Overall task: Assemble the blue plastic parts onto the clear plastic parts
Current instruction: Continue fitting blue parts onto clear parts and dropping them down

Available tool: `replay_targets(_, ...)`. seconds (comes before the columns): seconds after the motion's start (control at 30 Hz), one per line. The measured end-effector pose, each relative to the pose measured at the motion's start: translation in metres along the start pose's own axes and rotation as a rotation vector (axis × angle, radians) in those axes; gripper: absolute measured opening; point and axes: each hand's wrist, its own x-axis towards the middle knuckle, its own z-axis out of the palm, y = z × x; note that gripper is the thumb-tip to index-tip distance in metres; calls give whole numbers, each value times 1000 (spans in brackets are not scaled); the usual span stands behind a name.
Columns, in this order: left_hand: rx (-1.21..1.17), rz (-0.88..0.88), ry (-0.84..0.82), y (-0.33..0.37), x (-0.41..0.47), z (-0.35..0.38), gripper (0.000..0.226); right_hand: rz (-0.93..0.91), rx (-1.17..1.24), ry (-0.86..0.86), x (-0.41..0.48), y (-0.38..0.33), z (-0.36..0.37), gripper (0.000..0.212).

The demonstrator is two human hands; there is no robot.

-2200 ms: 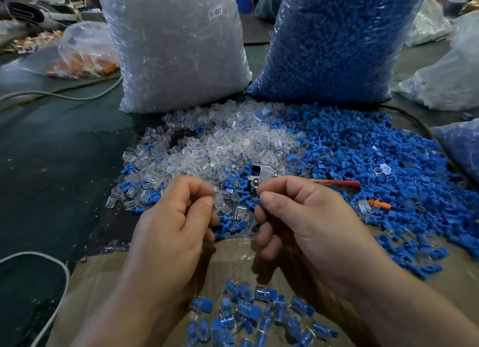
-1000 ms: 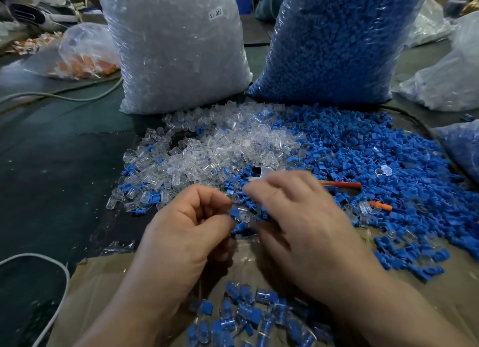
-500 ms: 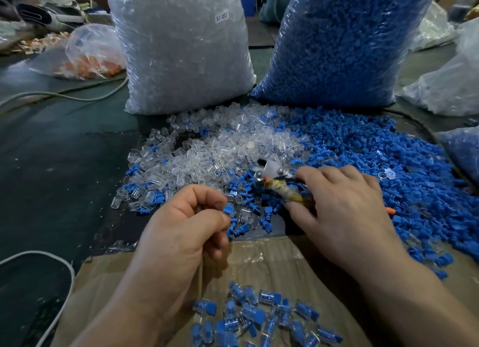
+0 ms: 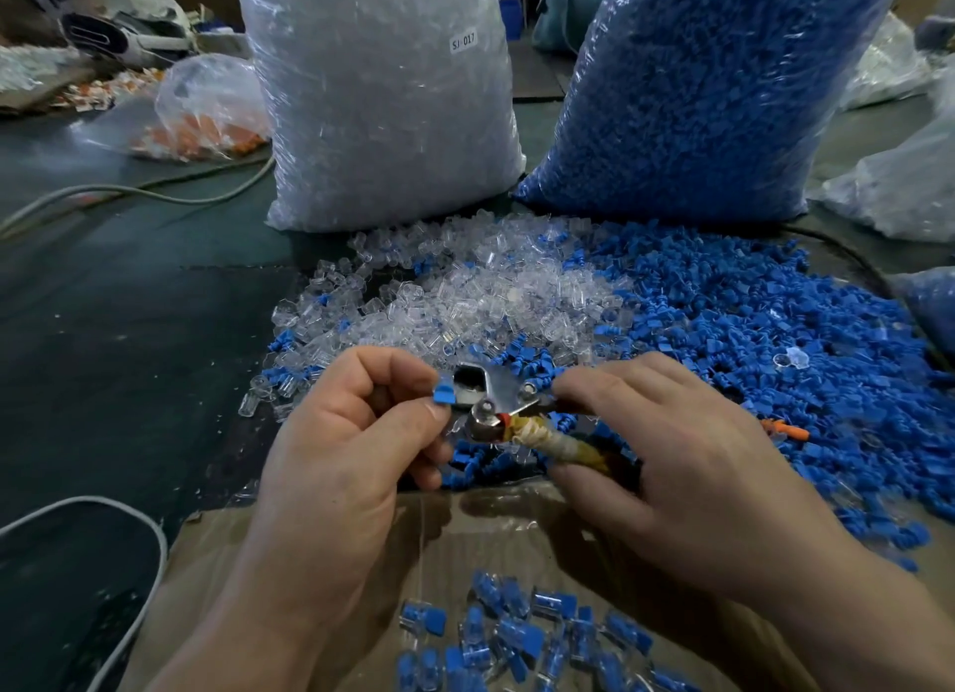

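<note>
My left hand [image 4: 341, 464] pinches a small blue plastic part [image 4: 443, 392] between thumb and forefinger, right at the metal jaw of a plier-like tool [image 4: 496, 397]. My right hand [image 4: 687, 464] grips that tool by its taped handle [image 4: 560, 446]. Whether a clear piece sits on the blue part is hidden by my fingers. Behind the hands lie a heap of clear plastic parts [image 4: 491, 298] and a wide spread of blue parts [image 4: 775, 340]. Several joined blue-and-clear pieces [image 4: 517, 640] lie on brown cardboard [image 4: 465, 536] near me.
Two big bags stand at the back: clear parts [image 4: 377, 97] on the left, blue parts [image 4: 713, 86] on the right. A smaller bag with orange pieces [image 4: 206, 117] lies far left. Grey cables [image 4: 129, 190] cross the dark green table. More plastic bags [image 4: 899, 190] sit at right.
My right hand picked the tool off the pile and lifted it toward my left hand. My left hand kept its pinched blue part and brought it to the tool's jaw.
</note>
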Motion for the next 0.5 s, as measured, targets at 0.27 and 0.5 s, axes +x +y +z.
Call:
replay_targets(0.27, 97, 28, 1, 1, -2, 2, 38, -20, 99, 92, -4, 4, 0, 50)
replay_targets(0.5, 112, 21, -26, 5, -7, 5, 38, -66, 83, 61, -8, 2, 0, 50)
